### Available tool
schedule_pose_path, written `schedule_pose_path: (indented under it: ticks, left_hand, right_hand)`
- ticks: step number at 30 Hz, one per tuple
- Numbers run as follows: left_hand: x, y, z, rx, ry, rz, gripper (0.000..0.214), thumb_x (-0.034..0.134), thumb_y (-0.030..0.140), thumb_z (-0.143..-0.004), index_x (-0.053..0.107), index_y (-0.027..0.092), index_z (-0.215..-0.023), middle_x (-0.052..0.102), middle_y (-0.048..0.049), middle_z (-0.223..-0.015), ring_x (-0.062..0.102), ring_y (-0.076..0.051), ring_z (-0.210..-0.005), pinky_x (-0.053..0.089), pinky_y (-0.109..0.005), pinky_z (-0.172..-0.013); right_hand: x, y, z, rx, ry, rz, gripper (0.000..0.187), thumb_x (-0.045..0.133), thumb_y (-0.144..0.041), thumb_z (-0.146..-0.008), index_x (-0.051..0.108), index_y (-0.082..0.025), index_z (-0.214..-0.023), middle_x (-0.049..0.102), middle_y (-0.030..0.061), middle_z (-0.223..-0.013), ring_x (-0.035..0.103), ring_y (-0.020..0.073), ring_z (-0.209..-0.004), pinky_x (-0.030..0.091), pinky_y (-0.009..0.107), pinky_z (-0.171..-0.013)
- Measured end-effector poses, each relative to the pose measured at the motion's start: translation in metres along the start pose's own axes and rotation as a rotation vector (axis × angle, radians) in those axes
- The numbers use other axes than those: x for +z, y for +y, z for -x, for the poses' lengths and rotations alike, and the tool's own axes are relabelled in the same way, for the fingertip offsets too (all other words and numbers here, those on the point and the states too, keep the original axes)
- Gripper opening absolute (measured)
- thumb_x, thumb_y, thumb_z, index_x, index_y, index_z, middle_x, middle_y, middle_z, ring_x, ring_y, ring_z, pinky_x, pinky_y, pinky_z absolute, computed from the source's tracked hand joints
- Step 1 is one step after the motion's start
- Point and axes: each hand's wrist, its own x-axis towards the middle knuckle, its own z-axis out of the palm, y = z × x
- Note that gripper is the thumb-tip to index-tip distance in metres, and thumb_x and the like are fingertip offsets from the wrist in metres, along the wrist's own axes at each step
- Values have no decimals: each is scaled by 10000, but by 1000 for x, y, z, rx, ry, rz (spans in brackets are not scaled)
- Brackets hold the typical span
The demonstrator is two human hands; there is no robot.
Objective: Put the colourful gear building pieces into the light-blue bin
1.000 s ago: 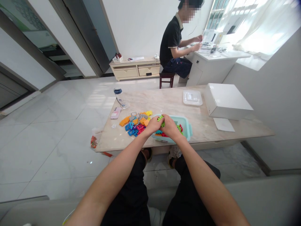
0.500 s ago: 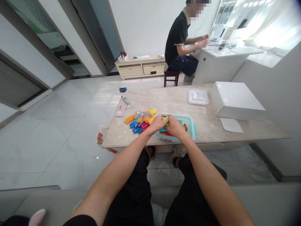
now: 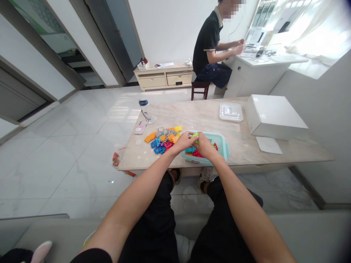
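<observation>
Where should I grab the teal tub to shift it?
Probably the raised rim of the teal tub at its right end, coming from the right: that wall is bare, while your left hand and right hand crowd its left side around the green piece.

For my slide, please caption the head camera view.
The left hand and right hand hold a green plastic piece over a teal tub.

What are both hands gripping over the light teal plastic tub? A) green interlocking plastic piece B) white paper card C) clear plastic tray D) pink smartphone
A: the left hand and the right hand close together on the green interlocking plastic piece above the light teal plastic tub.
</observation>
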Motion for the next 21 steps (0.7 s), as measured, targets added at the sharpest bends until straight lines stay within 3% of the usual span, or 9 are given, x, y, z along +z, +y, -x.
schedule_pose_path:
  ticks: [7, 13, 18, 21]
  left_hand:
    - [-3, 6, 3, 8, -55, 19, 337, 806, 491, -870, 717, 169, -826, 742, -70, -803, 710, -218, -771, 599, -319, -736]
    - [-7, 6, 4, 21, -27, 50, 364, 833, 505, -853, 736, 155, -826, 736, -61, -751, 722, -221, -773, 587, -307, -735]
    - [-7, 4, 2, 34, -3, 63, 372, 878, 484, -816, 746, 143, -884, 760, -67, -780, 726, -216, -776, 579, -301, -737]
    - [-6, 2, 0, 40, 3, 62, 391, 892, 478, -802, 751, 135, -927, 774, -73, -800, 726, -213, -759, 570, -297, -711]
  right_hand:
    - [-6, -7, 2, 20, 16, 91, 306, 672, -387, -1027, 525, -212, -1230, 698, 177, -1225, 689, 318, -1129, 505, 385, -908]
    - [-7, -14, 1, 14, 81, 130, 427, 708, -425, -995, 522, -193, -1301, 704, 181, -1251, 702, 326, -1102, 515, 386, -877]
    - [-5, -13, 0, 29, 86, 119, 407, 740, -398, -969, 542, -171, -1243, 730, 172, -1161, 711, 320, -1088, 522, 372, -871]
    - [-4, -11, 0, 45, 103, 98, 512, 761, -414, -955, 519, -152, -1323, 729, 196, -1224, 712, 326, -1144, 526, 365, -890]
